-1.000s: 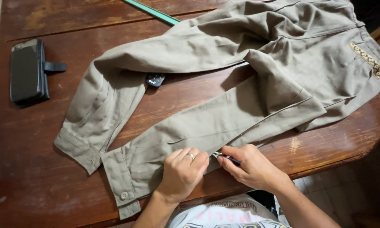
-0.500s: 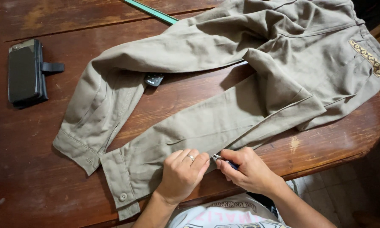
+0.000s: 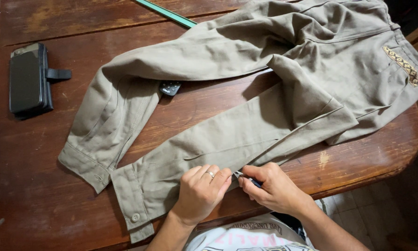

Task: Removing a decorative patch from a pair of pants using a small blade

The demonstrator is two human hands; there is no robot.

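Little is changing since half a second ago: your hands are staying at the near sleeve's lower seam, the right one having crept slightly toward the left. Your left hand (image 3: 200,191), a ring on one finger, is pinching the khaki shirt (image 3: 246,88) fabric at the seam edge. Your right hand (image 3: 275,187) is gripping a small dark-handled tool (image 3: 247,179), its metal tip touching the cloth just beside your left fingertips. The shirt is lying spread across the wooden table (image 3: 41,186), a black phone case (image 3: 28,78) resting well apart at the far left.
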